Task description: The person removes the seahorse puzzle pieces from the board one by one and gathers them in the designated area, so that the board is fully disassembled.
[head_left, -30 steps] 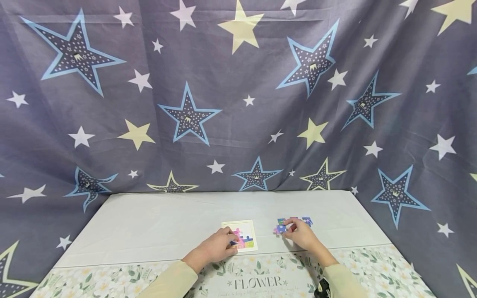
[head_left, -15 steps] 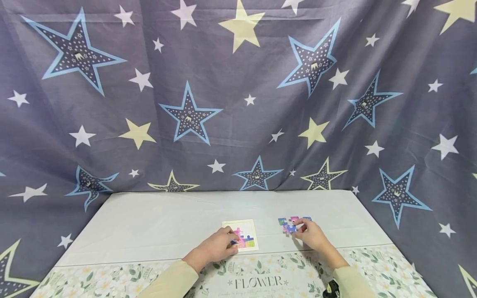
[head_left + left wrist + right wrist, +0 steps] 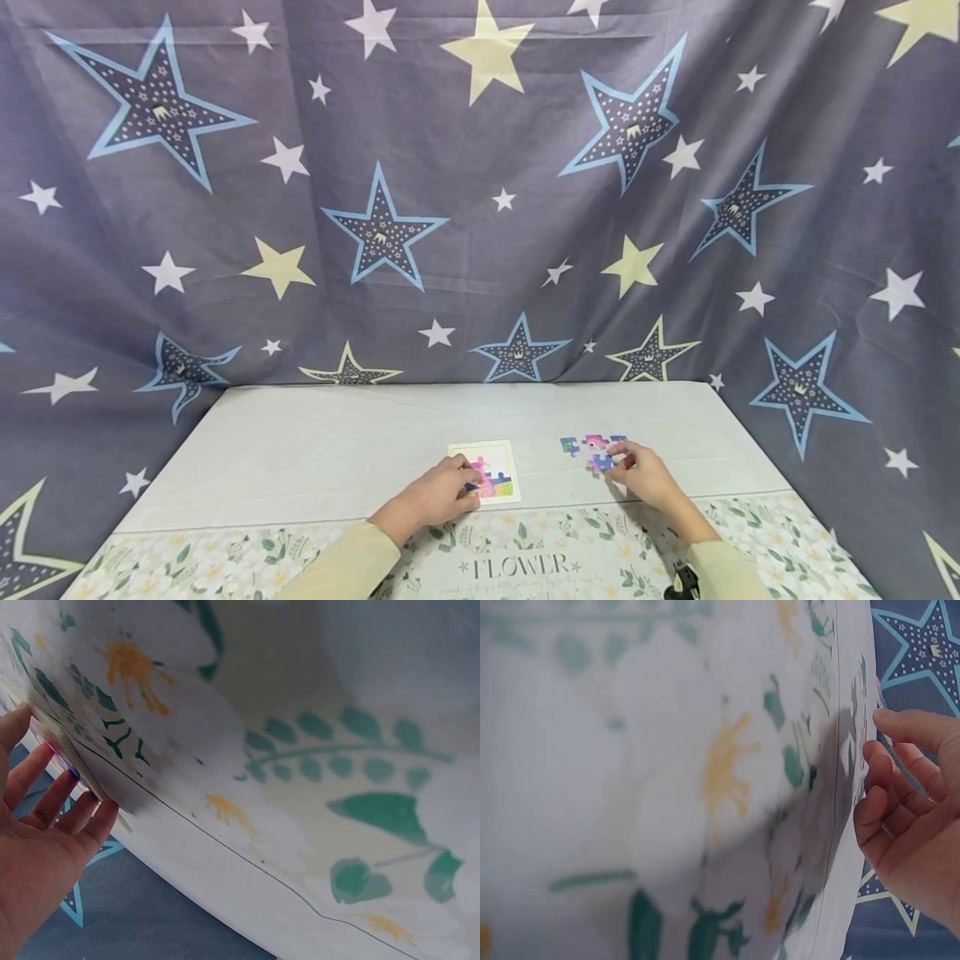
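A square puzzle tray (image 3: 514,472) with a pale rim lies on the white table, part of its bottom filled with pink, blue and green pieces. My left hand (image 3: 435,493) rests on its left side, the fingertips reaching over the pieces; in the left wrist view those fingers lie fairly straight along the tray's edge. To the right, my right hand (image 3: 647,477) pinches a blue and pink puzzle piece (image 3: 600,463) at its left side. In the right wrist view the right hand's fingers are curled, and the piece is mostly hidden.
Behind that piece lie other loose puzzle pieces: a blue-green one (image 3: 569,446), a pink one (image 3: 595,442) with an eye, and a blue one (image 3: 617,438). A flower-printed cloth (image 3: 517,546) covers the near part of the table. A starry curtain (image 3: 480,167) hangs at the back.
My right hand has moved to the right, carrying the blue and pink puzzle piece along in front of the loose ones. The left hand has stayed on the tray.
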Tool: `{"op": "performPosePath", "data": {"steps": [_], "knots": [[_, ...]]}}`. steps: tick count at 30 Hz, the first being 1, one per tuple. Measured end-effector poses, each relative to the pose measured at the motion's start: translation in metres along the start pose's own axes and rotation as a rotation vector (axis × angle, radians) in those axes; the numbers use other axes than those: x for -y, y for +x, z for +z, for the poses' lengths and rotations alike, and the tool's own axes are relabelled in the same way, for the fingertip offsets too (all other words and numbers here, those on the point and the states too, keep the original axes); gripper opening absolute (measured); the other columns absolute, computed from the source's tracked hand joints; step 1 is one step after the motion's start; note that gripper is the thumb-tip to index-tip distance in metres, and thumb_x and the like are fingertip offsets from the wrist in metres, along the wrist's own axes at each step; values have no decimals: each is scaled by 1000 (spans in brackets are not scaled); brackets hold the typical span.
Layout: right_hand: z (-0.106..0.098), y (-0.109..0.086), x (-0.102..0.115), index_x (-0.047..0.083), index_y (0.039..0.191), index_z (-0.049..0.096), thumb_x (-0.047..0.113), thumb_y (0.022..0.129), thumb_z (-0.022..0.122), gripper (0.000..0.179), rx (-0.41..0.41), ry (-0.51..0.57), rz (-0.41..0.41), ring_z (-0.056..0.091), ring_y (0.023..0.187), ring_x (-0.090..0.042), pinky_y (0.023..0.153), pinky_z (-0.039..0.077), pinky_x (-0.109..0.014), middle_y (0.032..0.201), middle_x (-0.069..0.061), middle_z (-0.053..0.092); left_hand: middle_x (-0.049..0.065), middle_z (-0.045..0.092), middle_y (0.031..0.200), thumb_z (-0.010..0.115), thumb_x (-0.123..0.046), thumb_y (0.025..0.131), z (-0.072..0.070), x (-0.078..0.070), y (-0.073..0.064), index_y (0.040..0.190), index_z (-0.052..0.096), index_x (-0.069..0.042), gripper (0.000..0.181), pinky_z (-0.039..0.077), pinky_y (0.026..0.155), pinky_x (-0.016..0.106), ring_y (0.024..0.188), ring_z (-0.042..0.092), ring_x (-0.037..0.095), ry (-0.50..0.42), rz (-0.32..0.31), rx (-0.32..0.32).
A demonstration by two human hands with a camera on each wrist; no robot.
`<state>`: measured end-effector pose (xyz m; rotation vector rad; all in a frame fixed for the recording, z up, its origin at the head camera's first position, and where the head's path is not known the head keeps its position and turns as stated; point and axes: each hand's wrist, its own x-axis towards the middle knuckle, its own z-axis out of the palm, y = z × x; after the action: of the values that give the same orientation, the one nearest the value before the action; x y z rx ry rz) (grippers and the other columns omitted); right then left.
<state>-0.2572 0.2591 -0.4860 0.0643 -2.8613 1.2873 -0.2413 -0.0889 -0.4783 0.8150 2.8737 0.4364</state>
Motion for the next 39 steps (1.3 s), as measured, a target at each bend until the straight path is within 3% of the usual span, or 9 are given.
{"op": "performPosePath", "data": {"steps": [23,39], "knots": [[-23,-4,-22,-4,117,56,10,82,66,38,-12,13,91,53,58,-17,50,47,-29,80,-9,59,3,55,115,60,-36,90,0,-1,1,123,61,-13,40,48,91,32,100,51,13,21,5,-13],[-27,-2,-30,-6,119,54,8,83,64,40,10,50,134,49,54,-16,47,42,-28,78,-8,55,4,55,118,60,-36,90,-1,-3,0,122,61,-14,38,47,97,35,107,53,16,25,-6,-8]]}}
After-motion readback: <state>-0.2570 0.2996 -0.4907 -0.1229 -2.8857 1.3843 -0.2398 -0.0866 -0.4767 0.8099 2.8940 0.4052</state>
